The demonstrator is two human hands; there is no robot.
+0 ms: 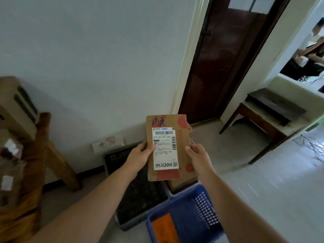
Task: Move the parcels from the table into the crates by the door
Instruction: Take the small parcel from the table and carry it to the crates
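Cardboard parcel (182, 146), printed with red blobs, is held upright in mid-air by both hands, right over the crates by the door (224, 58). Its left edge is pinched by the left hand (140, 155), with the thumb laid on the white shipping label (164, 149). The right edge is gripped by the right hand (198, 156), fingers curled round behind.

On the label, a barcode at the top, a QR code in the bottom corner and a big "20元" can be made out. The small print is too fuzzy to be read. Some characters are scrawled in dark marker above the label, not legible tbh.

Below, a black crate (114, 158) is set against the wall, and a blue crate (203, 207) just beside it has something orange (164, 227) lying inside. A handwritten paper sign (107, 143) is stuck to the wall behind, blurred. More parcels (10, 155) are piled on the wooden counter (40, 155) at far left.
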